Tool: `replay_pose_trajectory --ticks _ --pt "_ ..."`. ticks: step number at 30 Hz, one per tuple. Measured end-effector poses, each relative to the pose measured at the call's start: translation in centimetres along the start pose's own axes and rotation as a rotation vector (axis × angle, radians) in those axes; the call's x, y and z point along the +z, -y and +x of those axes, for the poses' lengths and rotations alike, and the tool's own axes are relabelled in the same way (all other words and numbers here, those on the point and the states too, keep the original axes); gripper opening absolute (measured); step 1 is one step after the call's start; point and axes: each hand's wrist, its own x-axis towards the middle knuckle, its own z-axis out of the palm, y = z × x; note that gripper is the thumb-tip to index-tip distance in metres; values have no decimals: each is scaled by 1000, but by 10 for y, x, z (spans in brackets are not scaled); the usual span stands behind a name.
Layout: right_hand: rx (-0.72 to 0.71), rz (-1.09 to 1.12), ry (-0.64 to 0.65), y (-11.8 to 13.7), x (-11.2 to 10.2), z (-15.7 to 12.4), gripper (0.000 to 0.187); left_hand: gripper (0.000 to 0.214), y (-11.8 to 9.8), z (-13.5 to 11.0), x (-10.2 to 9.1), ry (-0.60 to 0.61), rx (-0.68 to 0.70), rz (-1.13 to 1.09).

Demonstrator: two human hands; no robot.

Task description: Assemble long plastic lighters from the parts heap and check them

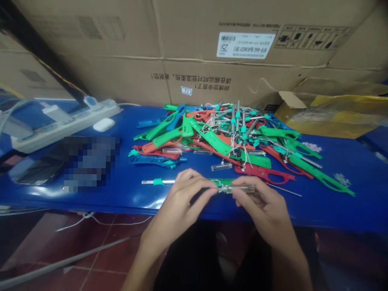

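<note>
Between my two hands, just above the table's front edge, is a clear lighter fuel tank [242,188] lying sideways. My right hand [263,202] grips its body between thumb and fingers. At its valve end, the thumb and fingertips of my left hand [182,202] are pinched together; exactly what they press there is too small to make out. Behind my left hand lies a metal lighter tube [148,182] with a green collar [158,182]. A green lighter shell [226,182] shows partly behind both hands. Another clear tank [221,167] rests just beyond them.
A heap of green, red and blue lighter shells [212,139] with wired metal tubes covers the blue table [121,202]. To the right are a thin screwdriver-like rod [286,190] and small white parts [342,179]. A power strip [66,123] and phone [39,165] lie left; cardboard boxes [182,44] stand behind.
</note>
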Motion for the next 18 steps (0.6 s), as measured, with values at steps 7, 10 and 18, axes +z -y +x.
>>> replay_pose_trajectory --ticks 7,10,18 --pt "8 -65 32 0 -3 1 8 8 0 0 0 3 0 -17" --pt "25 -58 66 -2 -5 2 9 8 1 2 -1 5 34 -36" --pt "31 -31 122 3 -4 6 9 11 3 3 -3 -4 90 -29"
